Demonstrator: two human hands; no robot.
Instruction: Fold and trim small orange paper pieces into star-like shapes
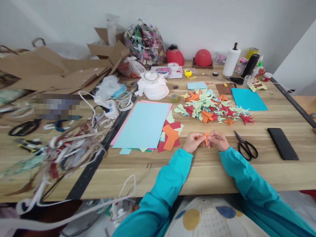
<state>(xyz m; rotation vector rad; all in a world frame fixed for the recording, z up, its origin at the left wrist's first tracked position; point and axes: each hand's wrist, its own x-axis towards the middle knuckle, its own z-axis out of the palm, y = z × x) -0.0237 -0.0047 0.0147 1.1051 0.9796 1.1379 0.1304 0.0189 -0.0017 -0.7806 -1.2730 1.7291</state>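
Note:
Between my two hands is a small folded orange paper piece (206, 136), pointed at its top like an origami crane. My left hand (195, 141) pinches its left side, and my right hand (217, 140) pinches the right side; both are just above the table's front part. Beyond them lies a pile of folded paper cranes (205, 104) in pale green, orange, red and blue. Flat orange paper pieces (171, 137) rest to the left on red ones. Black-handled scissors (246, 147) lie to the right of my right hand.
A stack of light blue and pink sheets (144, 123) lies left. At right are a black phone (283, 143) and a turquoise sheet (249, 99). Tangled straps (68, 150) and cardboard (53, 68) crowd the far left. A white roll (231, 62) and red domes (203, 58) stand at the back.

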